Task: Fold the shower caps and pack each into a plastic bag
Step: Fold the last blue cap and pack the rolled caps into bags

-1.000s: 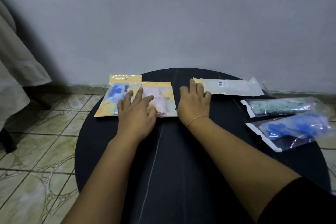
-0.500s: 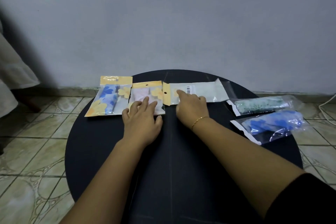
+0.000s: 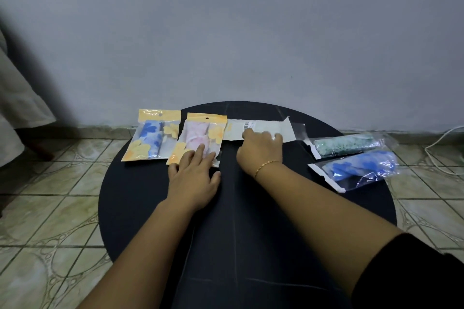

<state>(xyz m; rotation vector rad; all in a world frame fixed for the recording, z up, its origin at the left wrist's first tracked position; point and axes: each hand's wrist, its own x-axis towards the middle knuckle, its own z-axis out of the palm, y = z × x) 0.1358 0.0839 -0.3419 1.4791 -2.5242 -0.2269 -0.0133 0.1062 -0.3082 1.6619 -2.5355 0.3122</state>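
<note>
Head view: the right hand [image 3: 259, 148] curls its fingers onto the white bag [image 3: 261, 130] lying sideways at the table's [image 3: 150, 208] far edge; whether it pinches or merely presses cannot be told. The left hand [image 3: 194, 178] rests flat, fingers straight, on the pink-cap bag [image 3: 198, 139]. Beside it lies the blue-cap bag [image 3: 153, 134]; at right, the green-cap bag [image 3: 351, 145] and a blue roll bag [image 3: 359, 169]. Judged so, four caps are packed; the white bag's contents are unclear.

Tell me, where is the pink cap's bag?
The pink cap's bag lies at the far left of the round table, between the blue flowered bag and the white packet, under the left hand's fingertips.
</note>
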